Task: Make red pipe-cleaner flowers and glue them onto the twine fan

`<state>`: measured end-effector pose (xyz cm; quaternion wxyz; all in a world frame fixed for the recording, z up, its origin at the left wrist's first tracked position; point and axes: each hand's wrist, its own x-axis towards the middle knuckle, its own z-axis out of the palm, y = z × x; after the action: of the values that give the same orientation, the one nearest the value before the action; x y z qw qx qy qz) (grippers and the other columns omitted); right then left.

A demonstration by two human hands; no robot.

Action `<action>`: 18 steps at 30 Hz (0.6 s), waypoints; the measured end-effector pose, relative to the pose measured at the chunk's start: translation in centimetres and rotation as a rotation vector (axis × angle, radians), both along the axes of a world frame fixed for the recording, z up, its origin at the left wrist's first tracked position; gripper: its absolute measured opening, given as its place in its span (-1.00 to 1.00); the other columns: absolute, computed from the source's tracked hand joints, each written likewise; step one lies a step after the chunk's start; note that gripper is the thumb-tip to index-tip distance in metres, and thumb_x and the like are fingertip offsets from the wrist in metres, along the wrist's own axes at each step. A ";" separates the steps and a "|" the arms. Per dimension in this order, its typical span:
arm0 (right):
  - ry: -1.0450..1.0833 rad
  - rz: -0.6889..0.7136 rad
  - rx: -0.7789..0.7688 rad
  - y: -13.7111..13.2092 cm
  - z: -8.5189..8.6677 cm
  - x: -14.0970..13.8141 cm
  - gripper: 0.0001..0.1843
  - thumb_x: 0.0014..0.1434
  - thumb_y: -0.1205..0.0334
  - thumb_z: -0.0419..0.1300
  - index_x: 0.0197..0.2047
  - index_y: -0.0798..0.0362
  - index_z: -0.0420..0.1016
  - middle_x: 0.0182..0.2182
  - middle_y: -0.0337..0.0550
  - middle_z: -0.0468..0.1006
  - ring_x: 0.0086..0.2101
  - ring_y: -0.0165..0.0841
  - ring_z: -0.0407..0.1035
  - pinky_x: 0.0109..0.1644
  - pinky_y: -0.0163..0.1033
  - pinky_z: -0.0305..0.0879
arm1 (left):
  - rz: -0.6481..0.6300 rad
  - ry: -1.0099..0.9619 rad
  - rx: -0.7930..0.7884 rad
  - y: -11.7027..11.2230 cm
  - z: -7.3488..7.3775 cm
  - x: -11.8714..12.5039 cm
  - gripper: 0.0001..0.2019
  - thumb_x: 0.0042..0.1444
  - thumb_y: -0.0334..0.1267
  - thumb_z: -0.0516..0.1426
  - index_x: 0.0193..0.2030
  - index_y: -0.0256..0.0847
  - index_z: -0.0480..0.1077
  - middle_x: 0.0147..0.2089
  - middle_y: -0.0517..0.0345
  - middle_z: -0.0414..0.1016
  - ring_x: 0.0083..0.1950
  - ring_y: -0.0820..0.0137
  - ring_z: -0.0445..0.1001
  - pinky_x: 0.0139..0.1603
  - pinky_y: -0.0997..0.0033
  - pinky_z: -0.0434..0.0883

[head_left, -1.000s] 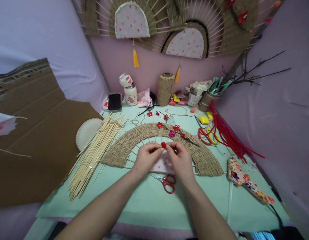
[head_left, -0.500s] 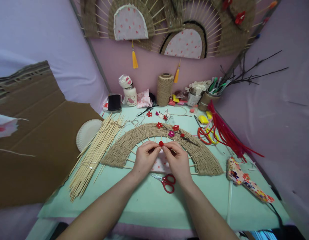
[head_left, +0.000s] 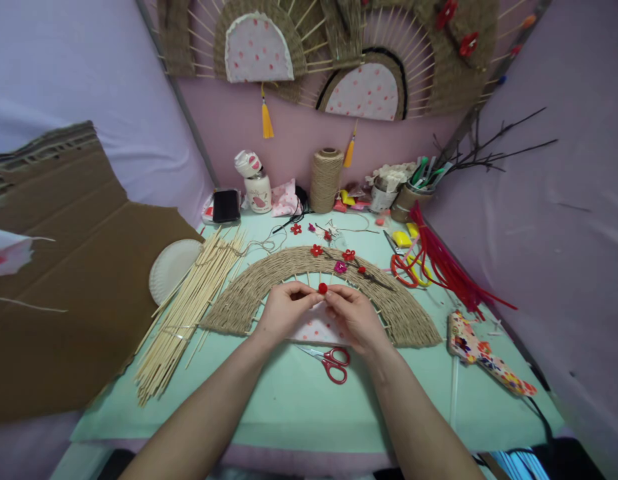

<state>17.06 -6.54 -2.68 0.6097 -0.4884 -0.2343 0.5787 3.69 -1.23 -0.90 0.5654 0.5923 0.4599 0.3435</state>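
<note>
My left hand (head_left: 285,312) and my right hand (head_left: 355,317) meet over the middle of a half-round fan of woven jute twine on wooden skewers (head_left: 249,290). Both pinch a small red bead-like piece (head_left: 322,288) between their fingertips. Under the hands lies the fan's white, pink-dotted fabric centre (head_left: 316,330). Small red and pink flowers on a dark twig (head_left: 345,259) lie on the weave just beyond my fingers. Red-handled scissors (head_left: 331,362) lie on the table right below my wrists.
A bundle of bamboo skewers (head_left: 189,307) and a paper plate (head_left: 171,270) lie at left beside brown cardboard (head_left: 63,280). A floral glue gun (head_left: 481,357) lies at right. Red pipe cleaners (head_left: 449,270), a twine spool (head_left: 325,180) and jars stand behind.
The hands and the red piece have shifted slightly left and closer together; my view has tilted a little. Nothing was picked up or released.
</note>
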 end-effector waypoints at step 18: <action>0.215 0.178 -0.062 0.0 0.0 0.2 -0.72 -0.20 0.13 0.43 -0.53 0.13 0.49 -0.62 -0.31 0.29 -0.58 -0.57 0.06 -0.59 -0.47 -0.07 | -0.124 -0.299 -0.028 -0.5 -0.9 0.3 -0.91 -0.12 -0.29 0.30 -0.43 -0.23 0.58 -0.30 0.09 0.46 -0.21 0.38 0.41 -0.11 0.38 0.32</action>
<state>17.24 -6.52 -2.72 0.5621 -0.4194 -0.1922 0.6865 3.98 -1.69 -1.77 0.6558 0.5541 0.3380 0.3856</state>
